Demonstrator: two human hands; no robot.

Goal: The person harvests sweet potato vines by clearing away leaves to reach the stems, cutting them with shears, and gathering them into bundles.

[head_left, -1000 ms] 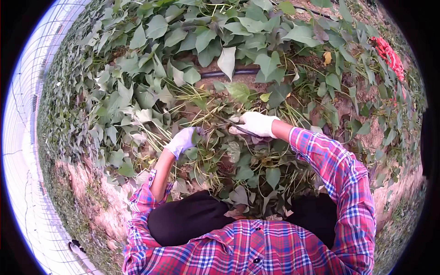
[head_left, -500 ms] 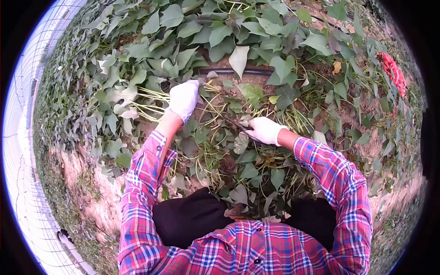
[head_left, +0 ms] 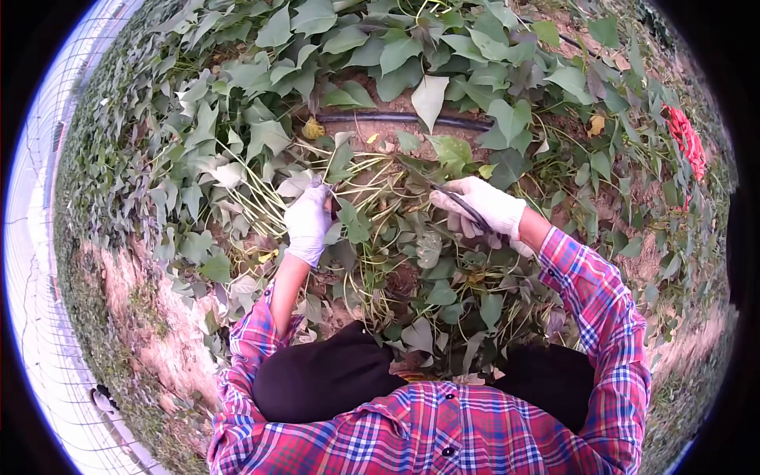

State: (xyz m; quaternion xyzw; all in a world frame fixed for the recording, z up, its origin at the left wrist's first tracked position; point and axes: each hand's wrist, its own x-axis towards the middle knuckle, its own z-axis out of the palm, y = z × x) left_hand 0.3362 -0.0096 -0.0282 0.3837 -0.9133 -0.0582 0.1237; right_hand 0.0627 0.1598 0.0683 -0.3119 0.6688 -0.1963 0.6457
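Observation:
My left hand (head_left: pixel 308 219), in a white glove, is closed among the pale vine stems (head_left: pixel 257 190) at left of centre; what its fingers grip is partly hidden by leaves. My right hand (head_left: pixel 477 207), also gloved in white, is wrapped round the dark handle of a cutting tool (head_left: pixel 467 207). The tool looks like scissors or shears, and its blades point up and left into the foliage. Between the two hands lie green stems and leaves (head_left: pixel 356 226).
A black hose (head_left: pixel 380 116) crosses the soil beyond my hands. Dense leafy vines (head_left: pixel 317 47) spread at the top and left. Red netting or cloth (head_left: pixel 685 142) lies at the right. My dark-clad knees (head_left: pixel 324 376) are below, and bare soil (head_left: pixel 170 332) shows at lower left.
My left hand has moved down and slightly left, away from the hose. My right hand has shifted a little right and up with the tool, whose dark handle shows more.

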